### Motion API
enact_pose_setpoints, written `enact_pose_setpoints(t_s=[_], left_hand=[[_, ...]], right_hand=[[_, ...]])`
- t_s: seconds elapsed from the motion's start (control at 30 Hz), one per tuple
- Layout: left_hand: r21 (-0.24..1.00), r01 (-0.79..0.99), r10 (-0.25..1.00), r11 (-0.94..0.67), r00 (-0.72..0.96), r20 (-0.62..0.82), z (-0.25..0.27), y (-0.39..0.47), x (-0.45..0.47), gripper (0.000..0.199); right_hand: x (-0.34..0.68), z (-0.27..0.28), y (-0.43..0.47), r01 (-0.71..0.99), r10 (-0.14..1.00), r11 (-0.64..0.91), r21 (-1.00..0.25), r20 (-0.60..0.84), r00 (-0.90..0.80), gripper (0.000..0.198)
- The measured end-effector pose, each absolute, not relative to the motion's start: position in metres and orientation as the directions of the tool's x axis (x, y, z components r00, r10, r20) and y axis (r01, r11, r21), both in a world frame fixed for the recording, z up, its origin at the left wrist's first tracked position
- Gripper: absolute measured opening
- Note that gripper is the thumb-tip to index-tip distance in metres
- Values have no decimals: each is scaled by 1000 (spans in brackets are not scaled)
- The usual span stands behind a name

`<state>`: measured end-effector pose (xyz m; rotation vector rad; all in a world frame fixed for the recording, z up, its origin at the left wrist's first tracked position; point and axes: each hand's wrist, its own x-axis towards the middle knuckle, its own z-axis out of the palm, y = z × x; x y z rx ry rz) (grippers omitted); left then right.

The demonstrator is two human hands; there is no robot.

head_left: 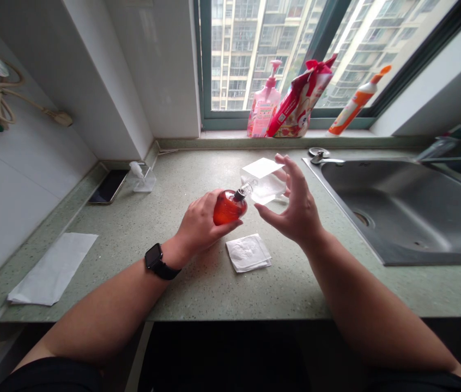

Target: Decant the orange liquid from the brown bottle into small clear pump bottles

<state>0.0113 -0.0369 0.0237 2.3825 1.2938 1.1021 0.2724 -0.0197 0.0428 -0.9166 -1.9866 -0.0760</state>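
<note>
My left hand [201, 220], with a black watch at its wrist, is wrapped round a rounded bottle of orange-red liquid [228, 209]. The bottle is tilted, its black collar and clear top pointing up and to the right. My right hand [296, 204] has its thumb and fingers spread apart beside a translucent, boxy container [269, 188] with a bright white top face. Some fingertips lie behind that container; whether they touch it is unclear. The bottle's clear top overlaps the container in view. Below them a folded white tissue [249, 253] lies on the speckled counter [198, 288].
At the left are a phone [109, 186], a small clear pump bottle [143, 179] and a folded white sheet [54, 269]. A steel sink [414, 212] is on the right. The windowsill holds a pink pump bottle [263, 111], a red bag [302, 103] and an orange bottle [353, 109].
</note>
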Motion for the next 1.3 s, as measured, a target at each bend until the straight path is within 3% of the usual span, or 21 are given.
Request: enact_pose_setpoints(t_s=[0.77, 1.3], left_hand=[[505, 630, 793, -590, 335, 509, 24, -37, 11, 70], [506, 628, 792, -592, 336, 510, 23, -36, 10, 69]], right_hand=[[273, 46, -21, 643, 581, 714, -278, 747, -323, 108], [274, 43, -16, 600, 495, 768, -225, 802, -333, 107]])
